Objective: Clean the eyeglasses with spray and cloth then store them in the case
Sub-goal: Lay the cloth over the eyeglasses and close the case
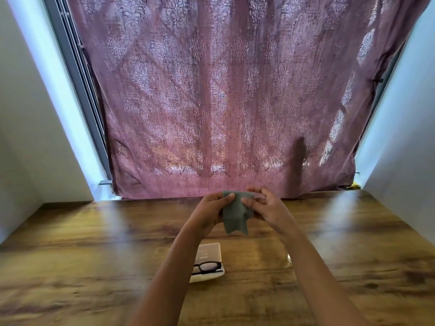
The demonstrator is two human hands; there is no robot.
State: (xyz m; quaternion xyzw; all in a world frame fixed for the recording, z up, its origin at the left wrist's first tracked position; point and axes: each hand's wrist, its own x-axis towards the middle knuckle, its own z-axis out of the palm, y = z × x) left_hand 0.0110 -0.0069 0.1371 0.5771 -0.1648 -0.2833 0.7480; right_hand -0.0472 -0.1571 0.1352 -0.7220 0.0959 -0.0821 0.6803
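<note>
A grey-green cleaning cloth (235,214) hangs in the air above the wooden table (94,243), held between both hands. My left hand (213,209) pinches its upper left edge and my right hand (266,207) grips its right side. Below my arms, black-framed eyeglasses (208,266) lie in an open white case (211,255) on the table, partly hidden by my left forearm. A small clear round thing (289,258), maybe part of the spray bottle, peeks out beside my right forearm.
A purple patterned curtain (223,102) hangs right behind the table's far edge. White walls close in on the left and right. Bare wooden tabletop stretches to both sides of the case.
</note>
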